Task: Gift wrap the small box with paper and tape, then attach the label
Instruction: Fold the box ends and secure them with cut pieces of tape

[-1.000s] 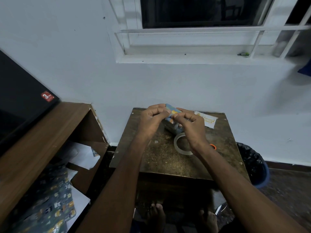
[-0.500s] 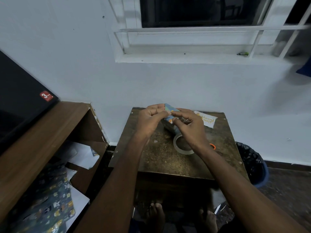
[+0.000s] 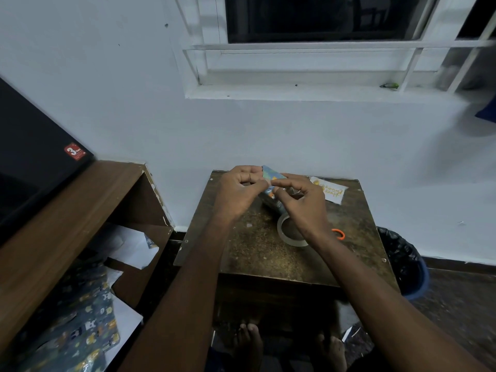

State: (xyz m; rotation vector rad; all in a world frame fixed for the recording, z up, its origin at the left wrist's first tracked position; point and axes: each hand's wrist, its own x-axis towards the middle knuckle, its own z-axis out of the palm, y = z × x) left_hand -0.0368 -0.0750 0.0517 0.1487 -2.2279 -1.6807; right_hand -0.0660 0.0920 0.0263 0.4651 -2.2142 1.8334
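Both hands, left hand (image 3: 239, 190) and right hand (image 3: 303, 202), apparently pinching the wrapped box (image 3: 271, 178).

I log: pale wall (image 3: 268, 130) ahead; dark window (image 3: 322, 17) above, with white sill (image 3: 308, 91) and bars. Brown table (image 3: 257, 253) against wall. Wooden shelf unit (image 3: 80, 210) at left. Dark floor (image 3: 461, 304). Lined bin (image 3: 408, 261) off table's right edge. Light dim.

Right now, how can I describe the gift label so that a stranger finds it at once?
Look at the small brown table below the window. At its far right corner lies the label, a flat white card with golden writing. It lies apart from the hands, unlike the clear tape roll.
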